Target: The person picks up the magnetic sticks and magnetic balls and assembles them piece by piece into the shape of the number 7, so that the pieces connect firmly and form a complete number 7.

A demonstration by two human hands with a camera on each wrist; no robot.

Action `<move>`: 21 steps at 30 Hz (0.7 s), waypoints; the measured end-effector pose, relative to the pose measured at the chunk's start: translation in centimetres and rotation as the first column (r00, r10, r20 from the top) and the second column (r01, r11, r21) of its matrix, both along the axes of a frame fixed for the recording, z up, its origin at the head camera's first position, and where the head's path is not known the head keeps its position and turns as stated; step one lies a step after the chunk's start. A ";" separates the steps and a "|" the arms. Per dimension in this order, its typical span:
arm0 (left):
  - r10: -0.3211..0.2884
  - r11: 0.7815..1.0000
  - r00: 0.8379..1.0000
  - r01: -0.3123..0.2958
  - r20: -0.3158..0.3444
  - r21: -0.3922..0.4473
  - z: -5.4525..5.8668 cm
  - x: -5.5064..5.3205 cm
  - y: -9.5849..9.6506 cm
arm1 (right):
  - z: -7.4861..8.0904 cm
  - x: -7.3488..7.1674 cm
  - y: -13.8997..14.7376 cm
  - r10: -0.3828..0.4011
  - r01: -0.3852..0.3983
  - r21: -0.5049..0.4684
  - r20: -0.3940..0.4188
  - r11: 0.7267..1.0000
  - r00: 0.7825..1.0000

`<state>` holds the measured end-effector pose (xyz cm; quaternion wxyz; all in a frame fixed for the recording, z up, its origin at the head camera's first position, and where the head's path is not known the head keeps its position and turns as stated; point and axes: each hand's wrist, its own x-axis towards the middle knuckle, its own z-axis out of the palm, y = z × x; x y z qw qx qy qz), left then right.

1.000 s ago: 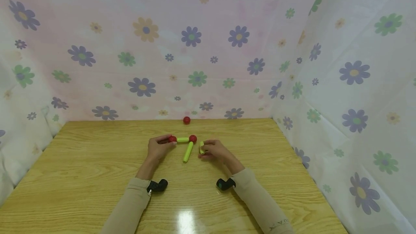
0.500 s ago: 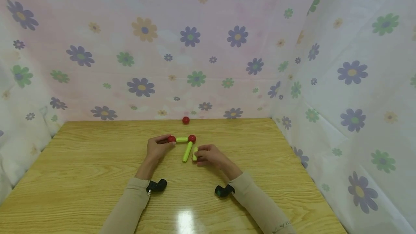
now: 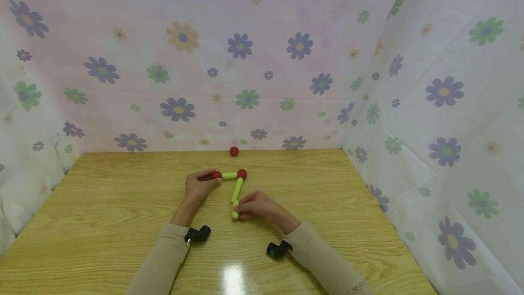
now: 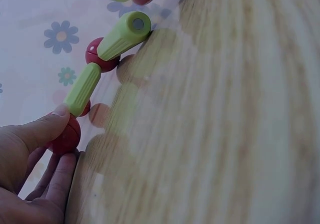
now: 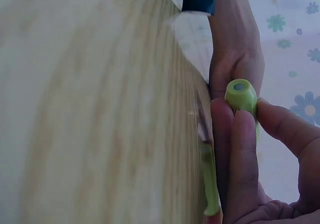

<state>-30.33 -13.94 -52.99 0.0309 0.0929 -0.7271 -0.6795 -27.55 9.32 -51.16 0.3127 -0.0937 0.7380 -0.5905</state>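
Note:
My left hand [image 3: 198,187] pinches a red ball [image 3: 216,175] between thumb and fingers. From that ball a short lime-green magnetic stick [image 3: 229,175] runs right to a second red ball [image 3: 242,174]. Another green stick [image 3: 237,189] slants from this ball towards the front; in the left wrist view its free end [image 4: 138,24] shows a metal disc. My right hand [image 3: 259,205] grips a separate green stick [image 3: 235,210] at the near end of the slanting one. Whether those two touch cannot be told. In the right wrist view a metal disc tops the held stick [image 5: 240,95].
A loose red ball [image 3: 234,151] lies at the back edge of the wooden table [image 3: 123,204]. Flower-patterned cloth [image 3: 262,90] hangs behind the table and along its sides. Black wrist cameras [image 3: 198,234] sit by both sleeve cuffs.
My right hand has moved left and nearer to me, bringing its stick to the near end of the slanting stick. My left hand stays on its red ball.

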 end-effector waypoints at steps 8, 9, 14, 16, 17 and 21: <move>-0.010 1.000 1.000 0.010 0.003 0.014 -0.1 0.0 0.0 | -0.1 0.9 -1.1 0.005 -0.005 0.009 0.035 1.000 0.999; -0.011 1.000 1.000 0.011 0.004 0.015 -0.1 0.0 0.0 | -0.2 0.9 -1.2 -0.006 0.006 0.010 0.042 1.000 0.999; -0.008 1.000 1.000 0.008 -0.003 0.011 -0.1 -0.1 0.0 | -0.2 0.6 -1.4 -0.063 0.063 0.008 0.061 0.998 0.996; -0.008 1.000 1.000 0.008 -0.003 0.006 0.0 0.0 0.0 | -0.2 0.6 -1.4 -0.075 0.075 0.008 0.058 0.997 0.995; -0.009 1.000 1.000 0.009 -0.003 0.004 0.0 0.0 0.0 | -0.2 0.6 -1.4 -0.080 0.079 0.012 0.053 0.997 0.995; -0.015 1.000 1.000 0.015 -0.005 -0.010 0.1 0.1 0.0 | -0.1 0.7 -1.7 -0.090 0.089 0.042 0.025 0.995 0.996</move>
